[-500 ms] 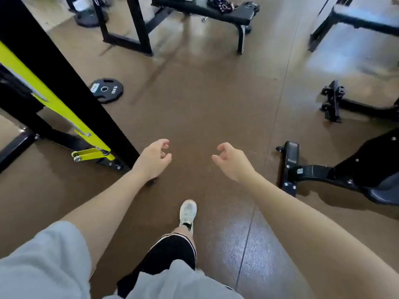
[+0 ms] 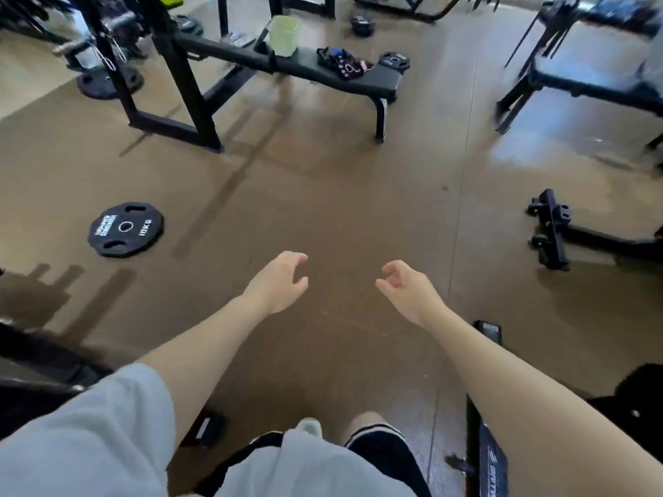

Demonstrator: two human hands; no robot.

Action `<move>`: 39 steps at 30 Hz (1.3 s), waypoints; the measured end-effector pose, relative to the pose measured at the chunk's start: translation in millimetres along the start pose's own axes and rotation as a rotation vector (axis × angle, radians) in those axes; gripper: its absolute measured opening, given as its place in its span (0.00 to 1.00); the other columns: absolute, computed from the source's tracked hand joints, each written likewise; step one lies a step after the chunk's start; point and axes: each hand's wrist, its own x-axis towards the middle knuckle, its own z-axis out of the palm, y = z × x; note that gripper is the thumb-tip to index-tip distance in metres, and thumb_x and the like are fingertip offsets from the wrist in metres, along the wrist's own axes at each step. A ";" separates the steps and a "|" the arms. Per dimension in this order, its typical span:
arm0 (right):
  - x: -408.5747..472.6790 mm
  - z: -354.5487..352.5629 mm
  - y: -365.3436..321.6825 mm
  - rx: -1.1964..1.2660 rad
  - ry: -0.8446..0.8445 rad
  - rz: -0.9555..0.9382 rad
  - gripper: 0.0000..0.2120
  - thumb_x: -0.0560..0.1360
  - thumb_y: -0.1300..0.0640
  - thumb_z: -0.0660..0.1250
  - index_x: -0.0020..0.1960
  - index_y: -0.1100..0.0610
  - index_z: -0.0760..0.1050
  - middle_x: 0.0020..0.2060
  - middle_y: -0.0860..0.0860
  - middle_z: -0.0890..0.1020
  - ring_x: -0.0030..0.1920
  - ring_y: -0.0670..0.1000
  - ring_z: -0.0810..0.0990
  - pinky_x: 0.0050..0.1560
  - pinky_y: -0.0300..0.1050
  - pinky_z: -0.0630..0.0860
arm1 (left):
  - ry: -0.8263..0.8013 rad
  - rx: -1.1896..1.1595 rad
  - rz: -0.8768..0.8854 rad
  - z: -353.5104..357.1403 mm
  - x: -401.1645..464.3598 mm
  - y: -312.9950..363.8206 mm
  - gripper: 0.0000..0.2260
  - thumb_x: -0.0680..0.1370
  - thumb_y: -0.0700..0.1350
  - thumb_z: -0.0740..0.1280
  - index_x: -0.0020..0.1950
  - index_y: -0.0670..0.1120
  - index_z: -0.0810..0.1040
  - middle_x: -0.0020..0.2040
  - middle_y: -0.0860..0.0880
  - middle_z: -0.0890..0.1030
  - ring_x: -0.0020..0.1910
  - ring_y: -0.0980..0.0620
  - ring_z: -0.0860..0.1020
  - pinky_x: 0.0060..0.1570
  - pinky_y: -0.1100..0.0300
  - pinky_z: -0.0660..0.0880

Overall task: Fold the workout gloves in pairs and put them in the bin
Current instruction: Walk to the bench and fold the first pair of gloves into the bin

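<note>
Both arms are stretched out over the brown floor. The left hand and right hand are apart, fingers loosely curled, holding nothing. Off to the left lies a black plate marked 10KG. Way beyond the hands sits a black bench with the gloves dumped on it, a dark crumpled heap with pinkish bits. The pale green bin stands just left of them.
</note>
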 end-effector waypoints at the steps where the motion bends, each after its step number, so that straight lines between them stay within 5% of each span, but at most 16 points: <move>1: 19.7 -10.1 1.1 0.009 0.012 0.021 0.17 0.76 0.50 0.61 0.63 0.55 0.69 0.47 0.48 0.76 0.49 0.52 0.75 0.49 0.42 0.70 | -0.014 -0.001 0.037 -2.3 25.2 10.7 0.20 0.76 0.43 0.62 0.68 0.42 0.67 0.67 0.45 0.72 0.63 0.47 0.73 0.63 0.58 0.66; 6: 134.1 -55.1 9.9 0.019 0.076 0.095 0.17 0.76 0.51 0.62 0.62 0.58 0.70 0.54 0.55 0.79 0.56 0.56 0.77 0.54 0.45 0.71 | -0.023 -0.094 0.123 -8.3 159.2 54.3 0.23 0.76 0.42 0.62 0.70 0.44 0.63 0.65 0.46 0.73 0.61 0.48 0.73 0.60 0.61 0.66; 14: 375.0 -147.7 -13.1 -0.062 0.024 0.065 0.17 0.76 0.49 0.60 0.62 0.55 0.68 0.54 0.51 0.78 0.49 0.54 0.76 0.51 0.50 0.77 | -0.028 -0.111 0.072 -40.1 393.7 77.0 0.23 0.77 0.42 0.62 0.71 0.45 0.61 0.66 0.46 0.73 0.63 0.49 0.72 0.59 0.63 0.64; 26: 664.3 -196.6 -163.6 -0.177 -0.193 -0.163 0.18 0.76 0.48 0.59 0.63 0.54 0.68 0.56 0.52 0.78 0.52 0.55 0.78 0.55 0.51 0.76 | 0.211 -0.136 -0.376 -166.2 622.7 -19.9 0.21 0.77 0.42 0.62 0.69 0.43 0.65 0.62 0.45 0.75 0.58 0.47 0.74 0.55 0.58 0.68; 39: 948.9 -264.3 -263.7 -0.160 -0.155 -0.107 0.19 0.78 0.49 0.59 0.66 0.55 0.66 0.58 0.53 0.77 0.53 0.54 0.78 0.55 0.47 0.76 | 0.058 -0.126 -0.254 -268.2 953.8 -52.3 0.22 0.78 0.46 0.60 0.72 0.48 0.60 0.63 0.48 0.75 0.54 0.50 0.75 0.47 0.60 0.72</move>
